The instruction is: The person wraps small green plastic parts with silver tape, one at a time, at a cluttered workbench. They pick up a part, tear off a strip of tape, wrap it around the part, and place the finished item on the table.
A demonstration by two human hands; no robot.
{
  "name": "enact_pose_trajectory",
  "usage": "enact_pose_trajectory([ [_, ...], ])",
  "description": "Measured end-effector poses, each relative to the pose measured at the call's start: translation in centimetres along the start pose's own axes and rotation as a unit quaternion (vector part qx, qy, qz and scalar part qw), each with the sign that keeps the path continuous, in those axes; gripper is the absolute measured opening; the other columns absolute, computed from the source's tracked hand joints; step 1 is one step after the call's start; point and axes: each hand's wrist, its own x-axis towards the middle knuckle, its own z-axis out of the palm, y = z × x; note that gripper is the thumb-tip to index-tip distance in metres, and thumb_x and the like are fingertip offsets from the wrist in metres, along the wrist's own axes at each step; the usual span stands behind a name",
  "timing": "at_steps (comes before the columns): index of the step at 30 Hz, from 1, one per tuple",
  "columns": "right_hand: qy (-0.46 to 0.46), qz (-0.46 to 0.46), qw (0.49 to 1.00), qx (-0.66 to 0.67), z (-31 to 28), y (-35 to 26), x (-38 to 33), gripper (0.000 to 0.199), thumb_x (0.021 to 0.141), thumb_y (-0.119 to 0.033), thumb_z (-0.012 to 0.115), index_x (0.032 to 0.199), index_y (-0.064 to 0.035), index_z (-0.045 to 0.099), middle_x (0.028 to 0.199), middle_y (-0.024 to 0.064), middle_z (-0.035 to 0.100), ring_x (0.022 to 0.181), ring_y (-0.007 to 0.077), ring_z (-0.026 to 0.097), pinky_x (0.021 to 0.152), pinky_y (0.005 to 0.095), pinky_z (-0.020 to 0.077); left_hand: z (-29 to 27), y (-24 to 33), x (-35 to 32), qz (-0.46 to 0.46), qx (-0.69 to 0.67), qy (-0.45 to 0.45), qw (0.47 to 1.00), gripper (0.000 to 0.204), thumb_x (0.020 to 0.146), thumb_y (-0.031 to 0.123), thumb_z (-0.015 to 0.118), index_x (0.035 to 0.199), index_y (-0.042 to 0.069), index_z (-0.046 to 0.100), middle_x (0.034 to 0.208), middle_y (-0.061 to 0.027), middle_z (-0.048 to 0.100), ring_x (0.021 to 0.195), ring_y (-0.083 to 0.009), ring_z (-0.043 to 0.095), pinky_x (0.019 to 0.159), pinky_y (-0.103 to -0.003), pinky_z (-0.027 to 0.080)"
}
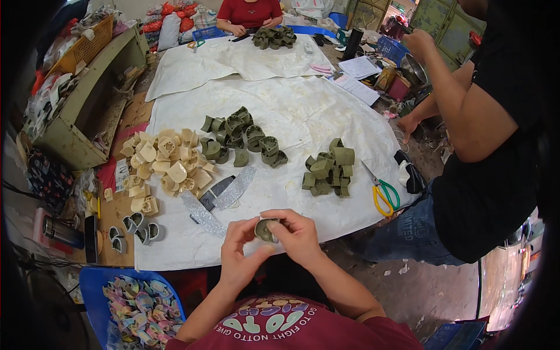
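Nearest, low over the near edge of the desk (350, 105): left hand (240, 252) and right hand (296, 233) brought together, both closed in a pinch around one small olive-green moulded piece (265, 230). Thumbs and forefingers curled onto its rim, remaining fingers half folded; piece held clear of the white cloth (303, 116), rounded side partly hidden by the fingertips.

By its look, a light, rigid plastic shell: likely stiff enough to take a firm pinch without bending, smooth enough to slip if gripped on the curved back. Best taken across the two flat side walls or by the open rim, where fingers find an edge. Probably not fragile, though thin walls could mark under hard pressure.

Just beyond the hands, flat on the cloth: glittery silver strips (233, 189), thin, floppy, easy to crease. To the left, a few grey-lined pieces (137, 227) on the bare board. Lower left, a blue bin of pastel scraps (137, 306).

Further out: a heap of cream pieces (166, 160), a heap of olive pieces (242, 137), a smaller olive stack (328, 169), green-handled scissors (382, 192).

At the right, another person's arm; at the far end, a second person in red beside another olive pile (274, 37).
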Motion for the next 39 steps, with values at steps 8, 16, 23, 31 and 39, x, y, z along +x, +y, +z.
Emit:
enact_pose_trajectory([
  [8, 0.032, -0.091, 0.994, -0.060, 1.2, -1.6, 0.1, 0.021, 0.091, -0.012, 0.062, 0.108, -0.0004, 0.067, 0.118, 0.0101, 0.056, 0.100, 0.0127, 0.057, 0.085, 0.0267, 0.0470, 1.0, 1.3, -0.6, 0.059, -0.143, 0.007, 0.988, 0.065, 0.077, -0.004, 0.070, 0.136, 0.000, 0.044, 0.137, -0.0140, 0.042, 0.126, -0.0221, 0.044, 0.104, -0.036, 0.037],
  [16, 0.016, -0.012, 0.991, 0.130, 1.5, -2.6, 0.3, 0.014, 0.090, -0.009, 0.063, 0.099, -0.0008, 0.070, 0.123, 0.0087, 0.053, 0.103, 0.0132, 0.055, 0.084, 0.0269, 0.0469, 0.3, 2.4, 0.5, 0.025, -0.234, -0.014, 0.972, 0.074, 0.081, -0.006, 0.062, 0.146, 0.000, 0.029, 0.131, -0.0104, 0.050, 0.119, -0.0187, 0.050, 0.101, -0.034, 0.039],
  [23, -0.134, -0.027, 0.982, 0.132, -0.3, -1.4, 1.2, 0.058, 0.083, -0.006, 0.069, 0.137, -0.0040, 0.046, 0.122, 0.0072, 0.056, 0.103, 0.0165, 0.057, 0.086, 0.0289, 0.0499, -0.4, 3.0, 1.8, -0.145, -0.485, -0.075, 0.859, 0.095, 0.081, 0.013, 0.074, 0.152, 0.013, 0.009, 0.131, -0.0126, 0.049, 0.118, -0.0254, 0.053, 0.097, -0.040, 0.047],
  [31, -0.144, -0.035, 0.984, -0.100, 0.2, -3.9, 0.4, 0.087, 0.073, -0.014, 0.079, 0.145, -0.0101, 0.031, 0.121, 0.0071, 0.055, 0.111, 0.0205, 0.052, 0.095, 0.0338, 0.0421, -0.2, 3.8, 1.7, -0.195, -0.480, -0.091, 0.850, 0.091, 0.083, 0.021, 0.066, 0.152, 0.015, 0.007, 0.134, -0.0147, 0.044, 0.118, -0.0310, 0.052, 0.098, -0.044, 0.045],
  [39, -0.228, -0.145, 0.961, -0.053, 0.0, -3.0, 1.2, 0.074, 0.067, -0.017, 0.084, 0.132, -0.0085, 0.049, 0.109, 0.0081, 0.059, 0.109, 0.0237, 0.053, 0.094, 0.0353, 0.0433, 0.0, 4.7, 1.0, -0.229, -0.393, -0.069, 0.888, 0.084, 0.080, 0.015, 0.050, 0.153, 0.016, 0.008, 0.137, -0.0137, 0.040, 0.125, -0.0269, 0.045, 0.102, -0.041, 0.041],
])
